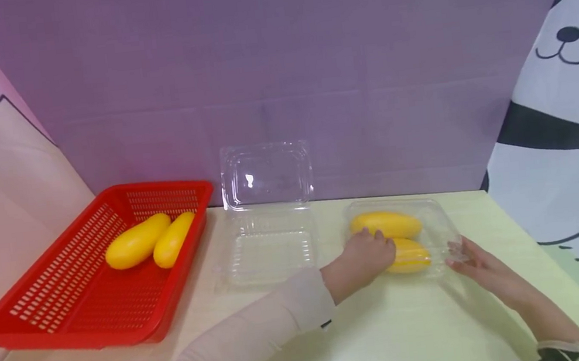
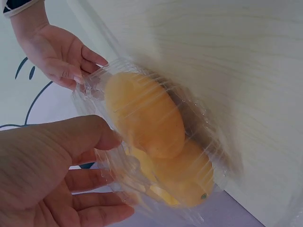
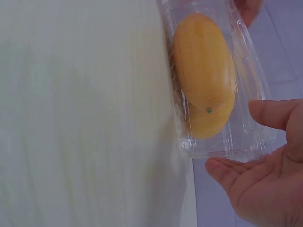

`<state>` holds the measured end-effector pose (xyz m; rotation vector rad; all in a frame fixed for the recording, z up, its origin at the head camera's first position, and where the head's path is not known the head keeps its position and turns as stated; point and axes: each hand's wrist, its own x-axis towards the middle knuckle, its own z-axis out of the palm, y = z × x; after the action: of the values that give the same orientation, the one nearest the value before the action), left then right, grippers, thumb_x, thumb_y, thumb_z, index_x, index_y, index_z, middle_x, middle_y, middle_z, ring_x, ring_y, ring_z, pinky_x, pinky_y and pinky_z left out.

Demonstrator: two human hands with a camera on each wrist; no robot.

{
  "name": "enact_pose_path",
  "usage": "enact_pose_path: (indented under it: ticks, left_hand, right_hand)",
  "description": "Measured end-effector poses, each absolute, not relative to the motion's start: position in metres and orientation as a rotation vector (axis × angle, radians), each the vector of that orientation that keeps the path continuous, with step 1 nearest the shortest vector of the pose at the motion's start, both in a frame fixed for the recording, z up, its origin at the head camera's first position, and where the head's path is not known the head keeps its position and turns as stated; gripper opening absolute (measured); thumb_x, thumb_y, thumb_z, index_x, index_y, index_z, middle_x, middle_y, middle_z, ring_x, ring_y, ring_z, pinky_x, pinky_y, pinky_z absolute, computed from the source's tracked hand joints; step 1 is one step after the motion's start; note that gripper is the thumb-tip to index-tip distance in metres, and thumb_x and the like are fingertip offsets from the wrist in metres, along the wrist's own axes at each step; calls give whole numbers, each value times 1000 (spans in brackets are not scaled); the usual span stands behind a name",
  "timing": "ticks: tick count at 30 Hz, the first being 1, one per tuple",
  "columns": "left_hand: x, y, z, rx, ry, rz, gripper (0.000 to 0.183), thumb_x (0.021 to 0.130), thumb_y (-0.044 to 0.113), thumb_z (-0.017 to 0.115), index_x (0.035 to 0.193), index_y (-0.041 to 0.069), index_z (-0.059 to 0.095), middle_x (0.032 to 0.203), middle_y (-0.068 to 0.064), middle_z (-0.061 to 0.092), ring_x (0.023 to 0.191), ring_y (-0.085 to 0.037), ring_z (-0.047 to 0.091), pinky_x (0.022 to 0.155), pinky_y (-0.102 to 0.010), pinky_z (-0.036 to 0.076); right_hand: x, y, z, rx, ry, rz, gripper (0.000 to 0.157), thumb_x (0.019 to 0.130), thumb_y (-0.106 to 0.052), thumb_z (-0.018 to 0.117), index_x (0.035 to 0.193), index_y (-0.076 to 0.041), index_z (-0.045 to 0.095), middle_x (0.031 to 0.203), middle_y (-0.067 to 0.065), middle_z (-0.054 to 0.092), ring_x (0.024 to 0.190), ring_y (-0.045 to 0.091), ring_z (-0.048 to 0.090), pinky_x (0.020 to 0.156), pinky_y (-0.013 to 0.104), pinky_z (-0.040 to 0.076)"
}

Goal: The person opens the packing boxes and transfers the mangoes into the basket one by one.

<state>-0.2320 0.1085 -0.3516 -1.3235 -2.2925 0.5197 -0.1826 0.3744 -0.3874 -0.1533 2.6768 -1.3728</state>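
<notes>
A clear plastic clamshell container (image 1: 432, 206) on the right of the table holds two smooth yellow oblong fruits, one (image 1: 386, 225) behind the other (image 1: 408, 255). Its clear lid (image 3: 253, 78) lies over the fruits; whether it is latched cannot be made out. My left hand (image 1: 366, 259) holds the container's left side, thumb on the plastic and fingers beyond its edge in the left wrist view. At the opposite end, my right hand (image 1: 490, 274) grips a corner between thumb and fingers. In the right wrist view, a small green spot marks one fruit's tip.
A second clear clamshell (image 1: 273, 253) stands open in the middle, its lid (image 1: 268, 177) upright against the purple backdrop (image 1: 276, 58). To the left, a red plastic basket (image 1: 99, 338) holds two more yellow fruits (image 1: 139, 241). Printed cloth (image 1: 560, 187) borders the table's right side.
</notes>
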Motion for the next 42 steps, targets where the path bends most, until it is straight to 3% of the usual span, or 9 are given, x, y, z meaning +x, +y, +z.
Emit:
enact_pose_path:
  ticks: [4,14,19,25,29,32,36,38,42]
  left_hand:
    - [-231,110,-354,-1298,-2261,489,20,90,12,57,105,18,69,83,7,64,63,-4,48,56,-17,44]
    - [-230,117,-349,-1375,-2350,567,22,94,13,55,110,21,67,94,10,66,70,-6,47,55,-15,40]
    - [-229,119,-351,-1381,-2349,639,25,95,14,54,115,22,66,103,9,67,74,-6,51,63,-17,48]
    - [-229,121,-353,-1370,-2297,741,32,97,13,49,126,16,60,109,4,67,86,-9,60,76,-24,54]
    - [-229,121,-352,-1388,-2279,757,31,97,13,48,125,17,61,111,4,67,87,-10,61,75,-24,54]
    - [-230,120,-350,-1405,-2247,754,26,96,12,48,113,20,66,100,8,67,75,-6,55,64,-20,50]
    - [-230,120,-348,-1417,-2211,751,22,93,11,50,95,26,67,84,13,62,64,-5,42,51,-15,39]
    - [-230,120,-348,-1425,-2211,760,21,93,13,51,93,27,66,83,14,61,63,-4,42,51,-15,37]
    - [-231,118,-346,-1463,-2220,784,22,93,12,50,91,28,65,84,14,61,65,-4,43,51,-14,38]
  right_hand:
    - [-181,374,-389,-138,2661,-1394,74,99,-21,46,144,12,-3,145,38,15,130,56,18,100,67,22]
    - [-181,374,-389,-153,2690,-1373,70,99,-17,44,142,15,0,143,39,18,126,55,24,99,65,27]
    - [-181,374,-388,-151,2701,-1338,71,100,-20,44,142,16,-1,144,38,19,127,53,26,100,62,29]
    - [-181,374,-387,-164,2749,-1265,69,100,-21,44,142,17,3,143,37,24,125,44,36,93,28,45]
    - [-182,374,-388,-186,2745,-1300,68,100,-18,45,141,18,5,142,38,24,119,17,49,83,10,41]
    - [-183,375,-388,-192,2743,-1321,68,99,-17,46,141,18,5,142,38,24,112,0,48,83,9,40]
    - [-184,376,-390,-197,2728,-1364,69,99,-16,46,141,18,3,142,38,23,105,-11,45,83,7,39]
    - [-184,376,-393,-215,2735,-1377,68,99,-14,46,140,20,3,141,39,23,98,-22,39,83,8,41]
    - [-184,375,-394,-238,2725,-1418,68,99,-12,47,139,22,3,140,41,22,97,-23,38,83,7,41]
